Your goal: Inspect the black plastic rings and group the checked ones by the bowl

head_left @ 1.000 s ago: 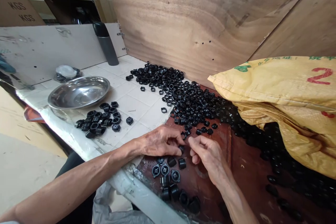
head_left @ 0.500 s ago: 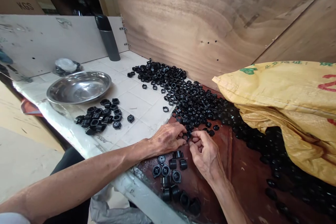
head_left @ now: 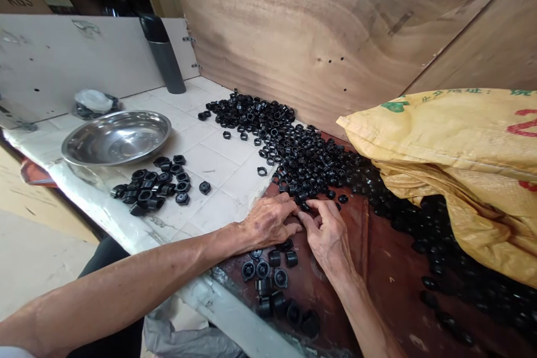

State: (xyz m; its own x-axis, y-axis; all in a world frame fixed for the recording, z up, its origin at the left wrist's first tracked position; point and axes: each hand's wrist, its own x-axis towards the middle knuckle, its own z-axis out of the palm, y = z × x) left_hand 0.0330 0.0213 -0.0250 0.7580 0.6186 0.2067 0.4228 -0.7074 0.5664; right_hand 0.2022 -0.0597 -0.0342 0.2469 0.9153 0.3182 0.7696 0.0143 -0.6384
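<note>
My left hand [head_left: 271, 219] rests at the near edge of a long heap of small black rings and caps [head_left: 302, 151]. Its fingers are bent together around something too hidden to name. Facing it, my right hand [head_left: 329, 232] has thumb and index finger pinched close to the left fingertips; what lies between them is hidden. Below the hands, several black round parts [head_left: 263, 269] lie on the reddish-brown board [head_left: 390, 291], some showing a spoked face. Another small cluster of black parts [head_left: 146, 187] sits on the white tiled surface [head_left: 226, 151] at the left.
A steel bowl [head_left: 117, 137] stands at the left, with a dark flask [head_left: 163, 56] and a clear plastic bag [head_left: 94, 102] behind it. A wooden panel [head_left: 293, 22] rises at the back. At the right, a yellow sack [head_left: 453, 140] lies over black parts.
The view has shifted slightly. My right thumb and index finger have closed in toward the left fingertips, and the ring seen between the hands is now hidden.
</note>
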